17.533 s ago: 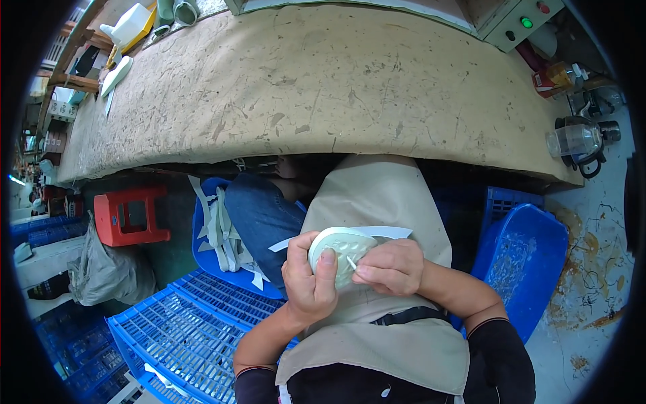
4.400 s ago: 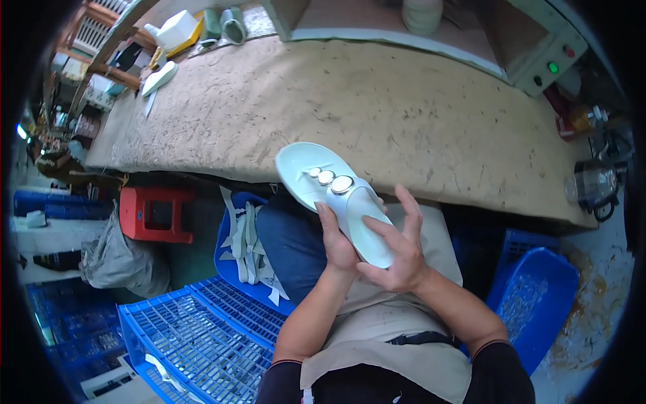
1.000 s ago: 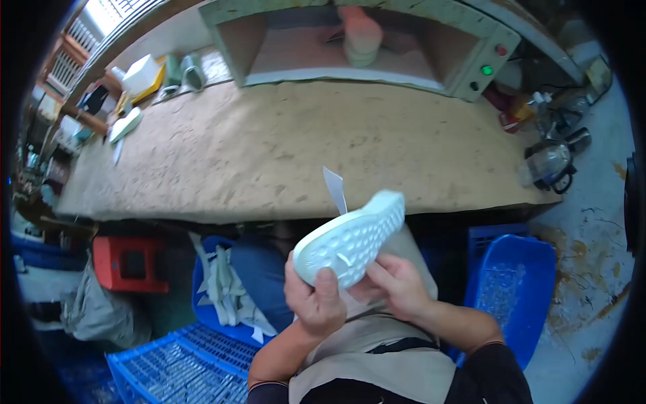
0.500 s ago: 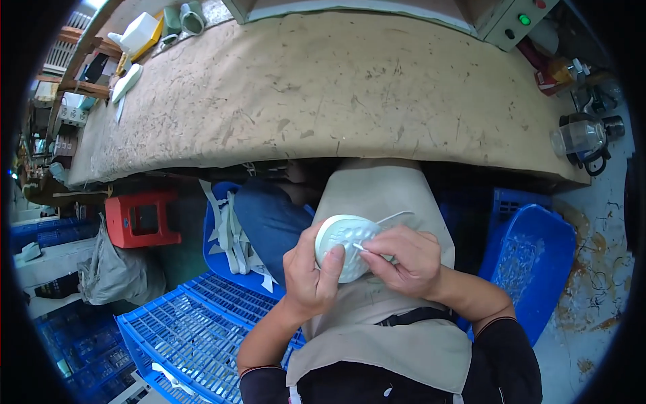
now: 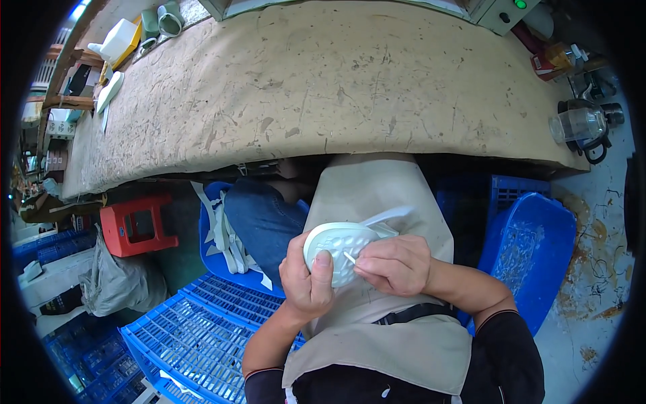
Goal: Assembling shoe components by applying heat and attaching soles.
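Over my lap, my left hand (image 5: pixel 306 277) grips a pale mint shoe sole (image 5: pixel 334 244) by its left edge, the thumb lying on its bumpy face. My right hand (image 5: pixel 396 264) is closed at the sole's right side, thumb and forefinger pinching a thin white piece (image 5: pixel 349 258). The tip of that piece points at the bumps; whether it enters the sole I cannot tell. A blurred whitish strap (image 5: pixel 388 215) sticks out behind the sole toward the upper right.
A paper-covered bench (image 5: pixel 303 87) lies ahead. To the left are a blue tub of pale straps (image 5: pixel 232 246), a blue slatted crate (image 5: pixel 195 323) and a red stool (image 5: pixel 138 225). Another blue tub (image 5: pixel 531 249) stands at the right. A glass jug (image 5: pixel 579 126) is beyond it.
Both hands and the sole have shifted slightly left and down. The strap behind the sole has moved and is blurred. The view has tilted a little.
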A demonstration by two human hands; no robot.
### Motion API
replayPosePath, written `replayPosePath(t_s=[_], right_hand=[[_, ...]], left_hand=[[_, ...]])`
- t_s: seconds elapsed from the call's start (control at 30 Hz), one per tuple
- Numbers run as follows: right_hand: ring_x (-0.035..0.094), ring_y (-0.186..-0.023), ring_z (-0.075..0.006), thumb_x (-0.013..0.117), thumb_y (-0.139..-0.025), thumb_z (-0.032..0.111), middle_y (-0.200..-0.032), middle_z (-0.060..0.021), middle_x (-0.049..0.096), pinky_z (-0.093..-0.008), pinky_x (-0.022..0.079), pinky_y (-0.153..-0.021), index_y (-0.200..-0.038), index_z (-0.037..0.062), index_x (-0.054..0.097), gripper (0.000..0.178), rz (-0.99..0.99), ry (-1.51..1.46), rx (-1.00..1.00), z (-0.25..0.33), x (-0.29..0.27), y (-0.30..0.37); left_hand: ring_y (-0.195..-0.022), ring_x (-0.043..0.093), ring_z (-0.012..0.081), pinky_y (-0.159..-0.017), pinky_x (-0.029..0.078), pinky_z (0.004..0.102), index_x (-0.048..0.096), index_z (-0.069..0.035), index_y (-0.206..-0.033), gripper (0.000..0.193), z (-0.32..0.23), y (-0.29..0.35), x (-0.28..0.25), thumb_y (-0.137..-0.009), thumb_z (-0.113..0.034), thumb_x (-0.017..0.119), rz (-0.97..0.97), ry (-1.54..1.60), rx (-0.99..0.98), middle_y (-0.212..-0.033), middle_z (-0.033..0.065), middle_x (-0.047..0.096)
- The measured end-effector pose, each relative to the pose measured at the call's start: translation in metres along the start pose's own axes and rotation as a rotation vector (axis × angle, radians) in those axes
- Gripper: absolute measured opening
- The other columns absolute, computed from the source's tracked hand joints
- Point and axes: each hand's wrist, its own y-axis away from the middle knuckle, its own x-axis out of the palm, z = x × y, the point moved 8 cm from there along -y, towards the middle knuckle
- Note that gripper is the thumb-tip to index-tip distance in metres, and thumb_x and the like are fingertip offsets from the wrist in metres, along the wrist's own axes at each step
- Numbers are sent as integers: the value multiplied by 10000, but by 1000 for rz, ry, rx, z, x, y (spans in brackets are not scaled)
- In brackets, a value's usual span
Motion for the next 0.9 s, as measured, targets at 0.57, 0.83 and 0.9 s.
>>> replayPosePath(t_s=[0.57, 0.83, 0.9], right_hand=[[540, -582, -175, 733, -829, 166, -805, -44, 628, -293, 430, -484, -900, 32, 700, 155, 483, 250, -65, 14, 46, -17], [679, -841, -267, 374, -1040, 448, -987, -209, 695, -358, 534, -819, -1091, -32, 692, 578, -30, -510, 1202, -132, -54, 5], [692, -951, -349, 288, -979, 685, -1156, -299, 645, -378, 545, -862, -1213, -72, 627, 862, 122, -1158, 1434, -107, 11, 28]], left_hand=[[-737, 599, 209, -723, 495, 287, 526, 61, -1234, 334, 27, -12, -14, -984, -158, 500, -20, 129, -286, -919, 161, 649], [-649, 506, 138, -638, 423, 238, 524, 37, -1291, 440, -3, -78, -41, -1003, -296, 532, 109, 891, -34, -825, 98, 592], [-621, 465, 114, -610, 393, 225, 520, 33, -1309, 483, -12, -92, -25, -1005, -342, 535, 323, 1254, 77, -800, 83, 568]])
